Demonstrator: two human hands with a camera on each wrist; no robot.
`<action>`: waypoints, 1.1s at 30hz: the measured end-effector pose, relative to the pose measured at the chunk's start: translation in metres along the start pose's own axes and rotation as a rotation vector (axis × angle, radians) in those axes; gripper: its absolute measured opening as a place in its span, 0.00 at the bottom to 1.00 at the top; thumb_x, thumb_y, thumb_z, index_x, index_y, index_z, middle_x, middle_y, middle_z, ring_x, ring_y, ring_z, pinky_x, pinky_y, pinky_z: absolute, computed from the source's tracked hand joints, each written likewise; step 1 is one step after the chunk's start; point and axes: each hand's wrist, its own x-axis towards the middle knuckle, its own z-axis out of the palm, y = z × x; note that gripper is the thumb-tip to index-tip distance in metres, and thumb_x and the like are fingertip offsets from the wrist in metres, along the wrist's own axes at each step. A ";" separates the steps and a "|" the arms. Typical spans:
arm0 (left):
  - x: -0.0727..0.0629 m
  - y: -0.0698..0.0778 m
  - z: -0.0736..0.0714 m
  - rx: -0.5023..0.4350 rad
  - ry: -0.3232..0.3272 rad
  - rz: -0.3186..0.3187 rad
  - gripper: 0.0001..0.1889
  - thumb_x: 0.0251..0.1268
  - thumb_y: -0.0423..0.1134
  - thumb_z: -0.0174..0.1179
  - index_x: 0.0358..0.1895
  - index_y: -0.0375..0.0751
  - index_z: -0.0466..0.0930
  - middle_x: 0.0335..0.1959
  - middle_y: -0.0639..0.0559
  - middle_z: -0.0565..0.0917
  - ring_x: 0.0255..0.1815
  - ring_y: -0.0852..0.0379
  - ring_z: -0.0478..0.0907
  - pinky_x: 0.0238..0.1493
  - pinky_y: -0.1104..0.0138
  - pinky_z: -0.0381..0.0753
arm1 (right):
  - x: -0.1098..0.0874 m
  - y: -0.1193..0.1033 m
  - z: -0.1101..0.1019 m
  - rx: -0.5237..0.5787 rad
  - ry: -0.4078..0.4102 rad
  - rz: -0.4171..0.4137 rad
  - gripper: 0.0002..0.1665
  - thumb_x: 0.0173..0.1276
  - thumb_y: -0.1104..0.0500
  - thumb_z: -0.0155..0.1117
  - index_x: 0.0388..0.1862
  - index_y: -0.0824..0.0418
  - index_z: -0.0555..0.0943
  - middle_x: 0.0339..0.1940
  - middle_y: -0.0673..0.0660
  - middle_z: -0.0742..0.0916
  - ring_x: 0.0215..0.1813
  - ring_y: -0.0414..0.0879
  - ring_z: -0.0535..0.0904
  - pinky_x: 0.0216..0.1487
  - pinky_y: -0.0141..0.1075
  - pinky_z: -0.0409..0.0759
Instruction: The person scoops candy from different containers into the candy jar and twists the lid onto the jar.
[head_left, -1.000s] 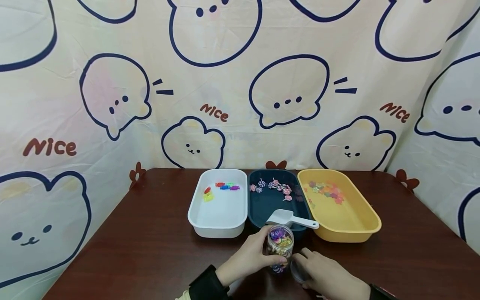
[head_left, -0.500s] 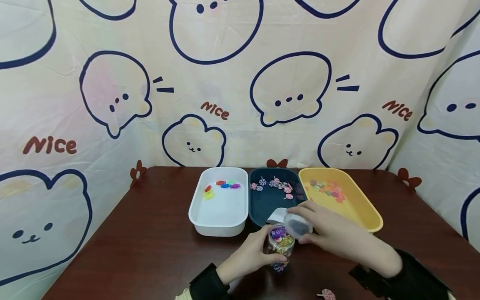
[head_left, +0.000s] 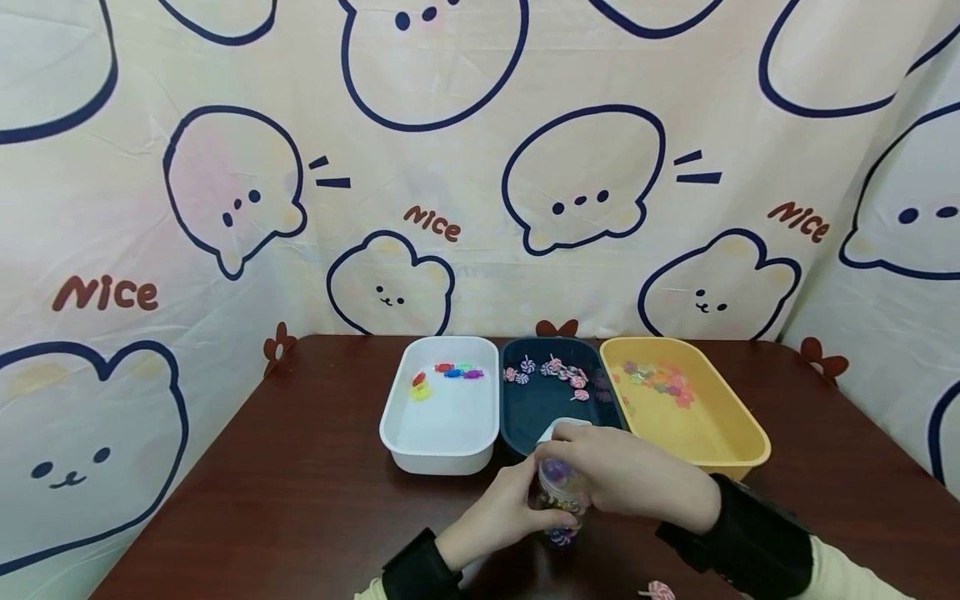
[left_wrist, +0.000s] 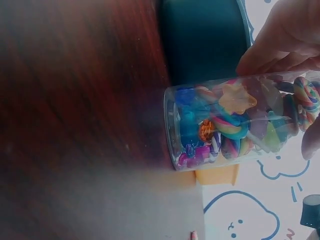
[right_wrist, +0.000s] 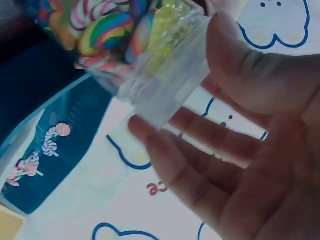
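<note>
My left hand grips a clear jar around its side, and the jar stands upright on the brown table. Mixed candy charms fill it: swirls, stars and coloured gem-like pieces. Over the mouth, my right hand holds a translucent lid by its edge, with the thumb on one side and fingers on the other. The lid sits on the jar's rim. A white scoop lies across the front of the dark tray, mostly hidden behind the right hand.
A white tray with several wrapped-candy charms stands left of the dark one, which holds small lollipop charms. The yellow tray at right holds translucent pieces. One pink lollipop charm lies near the front edge.
My right hand has lifted the lid from the table beside the jar and brought it up and left onto the jar's mouth. The left hand keeps its hold.
</note>
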 end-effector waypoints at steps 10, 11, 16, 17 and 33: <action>0.000 0.001 0.001 0.029 0.022 0.013 0.31 0.64 0.36 0.72 0.69 0.40 0.71 0.61 0.42 0.84 0.52 0.67 0.80 0.56 0.77 0.78 | 0.007 -0.010 0.000 -0.025 0.010 0.163 0.27 0.56 0.49 0.82 0.47 0.63 0.83 0.35 0.55 0.84 0.33 0.44 0.76 0.40 0.40 0.87; 0.000 0.001 0.001 0.027 0.023 0.011 0.31 0.64 0.36 0.72 0.69 0.40 0.72 0.61 0.42 0.84 0.53 0.66 0.81 0.57 0.77 0.78 | 0.008 -0.010 0.000 -0.001 0.005 0.190 0.27 0.57 0.47 0.81 0.46 0.64 0.83 0.33 0.54 0.84 0.32 0.43 0.76 0.39 0.39 0.86; 0.000 0.001 0.002 0.011 0.022 -0.004 0.30 0.64 0.34 0.72 0.69 0.41 0.72 0.61 0.42 0.84 0.56 0.59 0.83 0.59 0.72 0.82 | 0.011 -0.013 0.004 0.036 0.014 0.337 0.35 0.59 0.38 0.77 0.46 0.66 0.81 0.27 0.53 0.82 0.27 0.43 0.75 0.30 0.36 0.84; 0.000 0.001 0.002 0.005 0.020 -0.008 0.30 0.64 0.33 0.72 0.68 0.40 0.72 0.61 0.41 0.84 0.55 0.60 0.84 0.58 0.72 0.82 | 0.012 -0.014 0.005 0.031 0.018 0.364 0.37 0.58 0.36 0.76 0.46 0.67 0.80 0.27 0.54 0.82 0.26 0.43 0.75 0.29 0.37 0.84; 0.000 0.002 -0.001 0.027 0.014 -0.004 0.31 0.63 0.35 0.72 0.69 0.41 0.72 0.59 0.42 0.85 0.50 0.67 0.80 0.49 0.80 0.78 | 0.005 0.002 0.002 0.047 -0.099 0.028 0.36 0.48 0.60 0.86 0.57 0.52 0.80 0.49 0.54 0.84 0.46 0.47 0.81 0.48 0.43 0.89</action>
